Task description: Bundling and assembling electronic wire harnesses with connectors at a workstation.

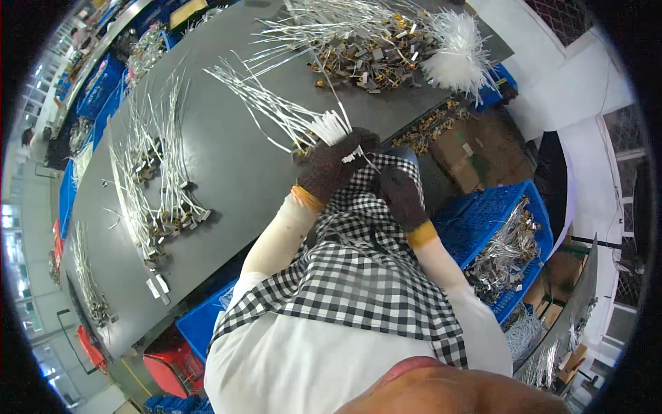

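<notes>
My left hand (329,165), in a dark brown glove with an orange cuff, is closed around a bundle of thin silvery-white wires (276,110). Short white sleeves (329,127) are gathered at the gripped end, and the loose ends fan out over the table toward the far left. My right hand (401,196), gloved alike with a yellow cuff, is close beside it over my checkered apron (365,276). Its fingers are closed on a thin light wire that runs across from the left hand; the fingertips are partly hidden.
On the grey table (227,159) lie wire bundles (165,165) at left and a heap of small metal-ended parts (372,58) at the far side, beside a white fibre-like tuft (458,55). A blue crate (476,221) of wired parts stands at right; cardboard (476,148) lies beyond.
</notes>
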Demonstrator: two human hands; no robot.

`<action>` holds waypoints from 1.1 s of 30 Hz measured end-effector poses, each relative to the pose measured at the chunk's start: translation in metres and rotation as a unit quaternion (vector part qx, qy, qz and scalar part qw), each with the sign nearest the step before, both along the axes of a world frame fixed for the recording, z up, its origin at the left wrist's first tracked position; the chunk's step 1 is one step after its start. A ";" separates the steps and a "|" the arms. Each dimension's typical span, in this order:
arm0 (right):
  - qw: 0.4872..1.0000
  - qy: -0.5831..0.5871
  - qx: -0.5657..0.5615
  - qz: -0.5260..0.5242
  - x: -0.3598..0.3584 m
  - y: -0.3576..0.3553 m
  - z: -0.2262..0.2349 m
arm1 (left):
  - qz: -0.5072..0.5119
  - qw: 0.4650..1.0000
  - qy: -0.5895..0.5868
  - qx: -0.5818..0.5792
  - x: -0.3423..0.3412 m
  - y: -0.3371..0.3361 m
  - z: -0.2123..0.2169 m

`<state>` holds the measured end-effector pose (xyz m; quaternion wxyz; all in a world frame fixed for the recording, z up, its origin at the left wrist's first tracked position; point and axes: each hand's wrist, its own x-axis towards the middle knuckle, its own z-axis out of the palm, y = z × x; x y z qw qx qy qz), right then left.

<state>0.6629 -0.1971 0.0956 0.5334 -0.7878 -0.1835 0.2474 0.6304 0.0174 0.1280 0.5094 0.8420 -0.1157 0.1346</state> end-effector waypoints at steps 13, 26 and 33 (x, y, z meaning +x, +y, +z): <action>0.989 -0.056 0.069 0.122 -0.018 0.065 0.012 | 0.163 0.929 0.114 -0.313 -0.021 0.045 -0.012; 0.984 0.096 0.144 0.033 -0.012 0.078 0.027 | 0.154 0.982 -0.021 0.109 -0.025 0.042 -0.002; 0.988 -0.011 0.149 -0.050 -0.006 0.099 0.025 | 0.077 0.996 -0.013 -0.035 -0.010 0.044 -0.026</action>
